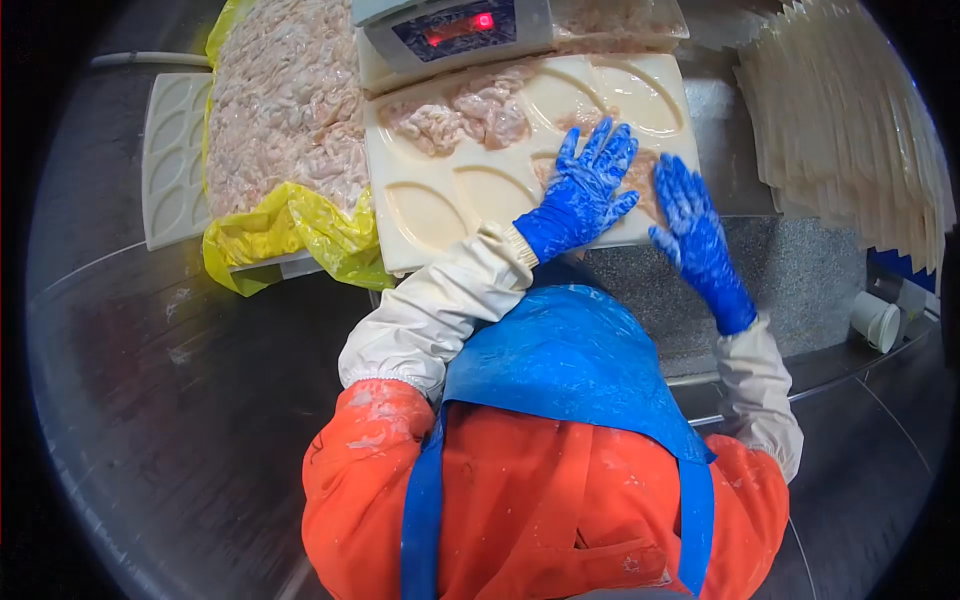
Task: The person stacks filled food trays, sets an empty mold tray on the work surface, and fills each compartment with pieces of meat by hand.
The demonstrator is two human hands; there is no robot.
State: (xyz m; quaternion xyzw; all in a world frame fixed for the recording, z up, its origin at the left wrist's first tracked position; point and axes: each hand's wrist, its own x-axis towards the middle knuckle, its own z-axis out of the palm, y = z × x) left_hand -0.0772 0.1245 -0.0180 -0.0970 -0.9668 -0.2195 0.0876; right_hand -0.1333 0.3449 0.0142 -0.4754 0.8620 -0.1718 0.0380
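My left hand, in a wet blue glove, lies over the right half of a white tray with oval hollows. Its fingers are spread, and pale pink raw meat shows beside and beneath them. At the tray's right edge is my right hand, also blue-gloved, with fingers stretched out and the fingertips close to that meat. Whether it touches the meat I cannot tell. More raw meat fills hollows at the tray's upper left. Two lower-left hollows hold nothing.
A scale with a red display stands behind the tray. To the left, a yellow liner surrounds a large heap of raw meat. Another hollowed tray sits farther left. Many thin translucent sheets are stacked at right, above a white cup.
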